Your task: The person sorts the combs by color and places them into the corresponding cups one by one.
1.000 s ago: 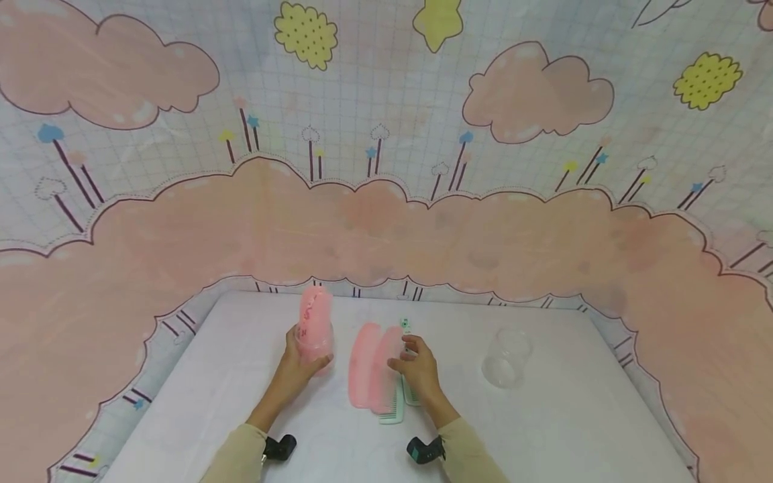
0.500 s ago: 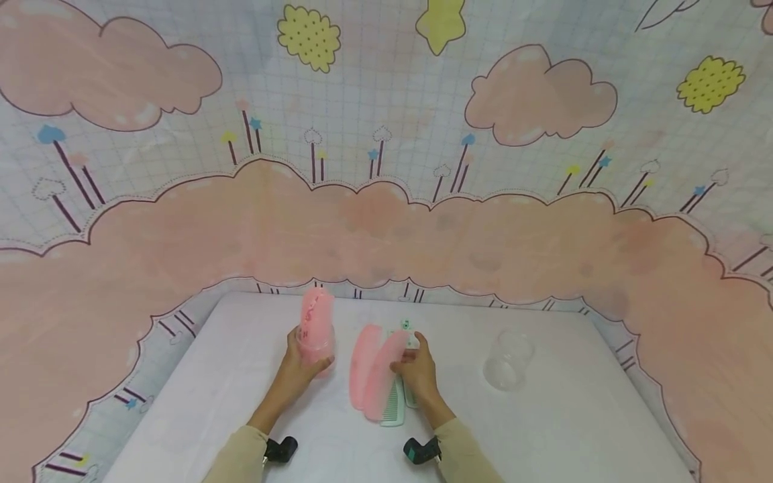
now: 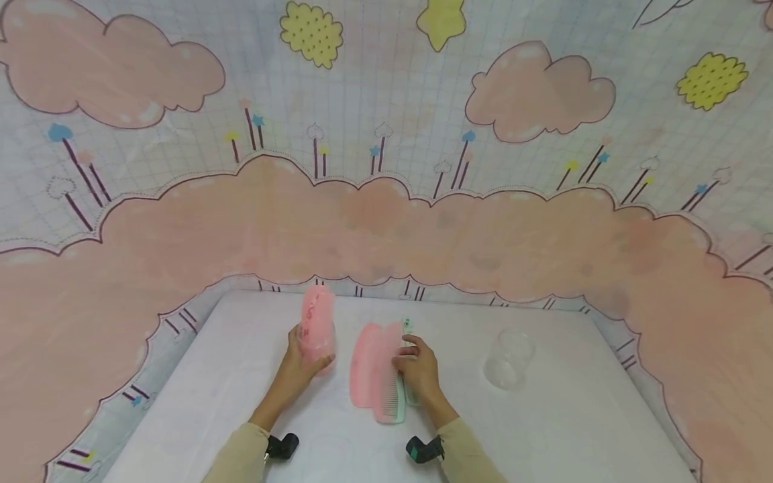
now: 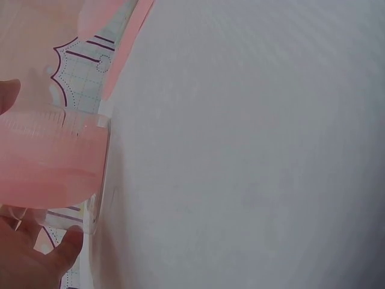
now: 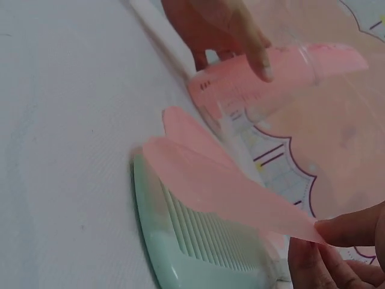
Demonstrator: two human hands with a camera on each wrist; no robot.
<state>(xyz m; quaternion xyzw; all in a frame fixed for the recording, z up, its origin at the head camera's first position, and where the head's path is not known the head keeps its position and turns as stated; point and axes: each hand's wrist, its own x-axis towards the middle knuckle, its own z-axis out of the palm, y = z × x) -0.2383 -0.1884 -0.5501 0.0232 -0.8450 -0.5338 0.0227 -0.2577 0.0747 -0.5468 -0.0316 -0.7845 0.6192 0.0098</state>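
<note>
My left hand [image 3: 296,365] holds a clear plastic cup [image 4: 91,208] at the left of the table. A pink comb [image 3: 317,310] stands in the cup, its upper part above the rim. Between thumb and fingers, my right hand [image 3: 423,369] pinches the edge of another pink comb [image 5: 234,195], which is tilted over a pale green comb [image 5: 165,250]. A third pink comb [image 3: 364,365] lies just left of the pinched one. More pale green shows at a patterned handle [image 3: 407,326] beyond my right fingers; my hand and the pink comb partly hide it.
A second clear cup [image 3: 506,369] stands on the right side of the white table [image 3: 574,416]. Behind the table rises a cloth backdrop [image 3: 386,235] with printed clouds. Black camera mounts [image 3: 282,446] sit at both wrists.
The pinched pink comb swung its top to the right, then back, and shows more of the green comb below. My left hand, with the cup, has stayed nearly still.
</note>
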